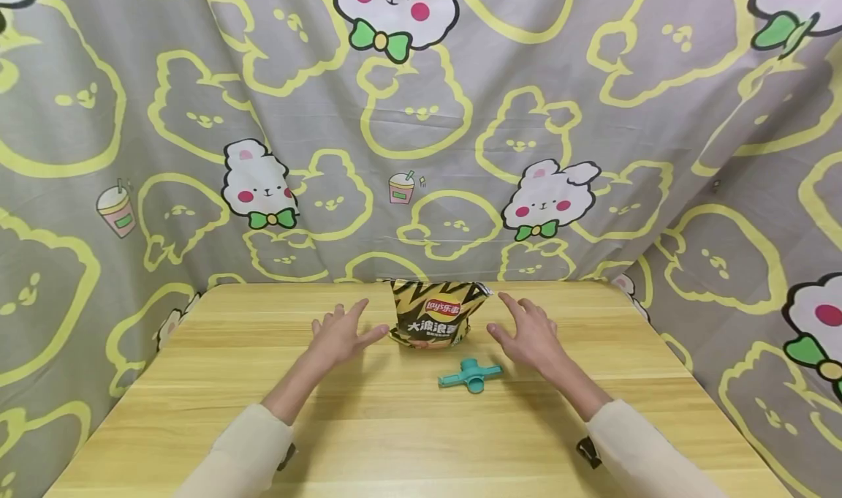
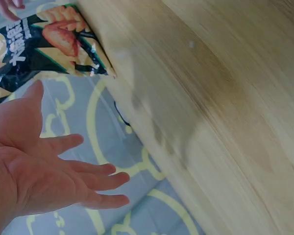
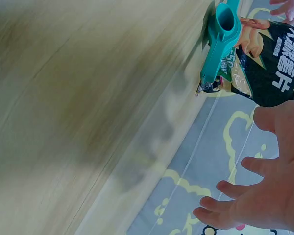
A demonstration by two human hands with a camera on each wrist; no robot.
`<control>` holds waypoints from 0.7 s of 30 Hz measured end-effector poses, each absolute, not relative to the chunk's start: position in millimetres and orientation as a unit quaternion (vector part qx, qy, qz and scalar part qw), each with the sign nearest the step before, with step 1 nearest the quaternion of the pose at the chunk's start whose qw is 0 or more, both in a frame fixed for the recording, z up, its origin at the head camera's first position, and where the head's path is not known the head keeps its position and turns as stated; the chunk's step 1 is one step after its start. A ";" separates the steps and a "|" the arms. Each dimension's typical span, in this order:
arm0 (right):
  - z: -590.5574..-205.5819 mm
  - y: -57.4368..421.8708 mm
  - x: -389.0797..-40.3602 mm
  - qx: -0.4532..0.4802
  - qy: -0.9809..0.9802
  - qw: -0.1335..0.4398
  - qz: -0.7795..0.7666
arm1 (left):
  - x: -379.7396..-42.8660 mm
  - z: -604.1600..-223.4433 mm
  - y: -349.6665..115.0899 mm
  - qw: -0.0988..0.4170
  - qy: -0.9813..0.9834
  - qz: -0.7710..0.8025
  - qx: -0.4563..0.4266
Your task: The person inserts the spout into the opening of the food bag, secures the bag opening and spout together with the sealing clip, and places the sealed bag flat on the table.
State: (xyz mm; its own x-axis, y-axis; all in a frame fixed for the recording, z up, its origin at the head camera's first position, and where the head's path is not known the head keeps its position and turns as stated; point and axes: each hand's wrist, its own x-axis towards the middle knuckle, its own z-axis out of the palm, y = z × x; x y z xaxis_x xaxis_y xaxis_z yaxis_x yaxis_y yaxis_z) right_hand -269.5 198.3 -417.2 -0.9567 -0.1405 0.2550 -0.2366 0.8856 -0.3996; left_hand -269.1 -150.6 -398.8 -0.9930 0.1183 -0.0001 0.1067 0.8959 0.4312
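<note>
Looks like you're at the approach: left hand [image 1: 338,333] and right hand [image 1: 529,333] both spread wide, holding nothing, one each side of the chip bag [image 1: 434,315]. Bag's near the far edge of the table [image 1: 395,439]; can't tell if your left touches it. Teal clip [image 1: 470,375] lies nearer the front edge, untouched. Next move probably calls for closing both hands evenly, without crushing the bag.

Chip bag [image 1: 430,322] stands between left hand [image 1: 338,335] and right hand [image 1: 529,337], barring straight crossing; teal clip [image 1: 470,376] lies just nearer, obstructing low approach from near right; open tabletop [image 1: 395,439] offers passage left, right and near; curtain [image 1: 421,169] walls off far side
</note>
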 end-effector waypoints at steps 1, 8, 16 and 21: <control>-417.1 198.2 -269.1 0.100 -0.964 0.111 0.221 | -268.3 -397.8 -149.1 0.013 0.974 0.218 0.059; -416.5 194.4 -264.3 0.112 -0.959 0.099 0.241 | -261.6 -395.0 -144.4 0.015 0.977 0.199 0.072; -415.0 188.3 -260.8 0.110 -0.956 0.052 0.266 | -253.2 -391.4 -137.9 0.037 0.974 0.198 0.105; -415.8 186.9 -259.2 0.110 -0.955 0.032 0.275 | -247.3 -387.8 -130.8 0.042 0.972 0.191 0.129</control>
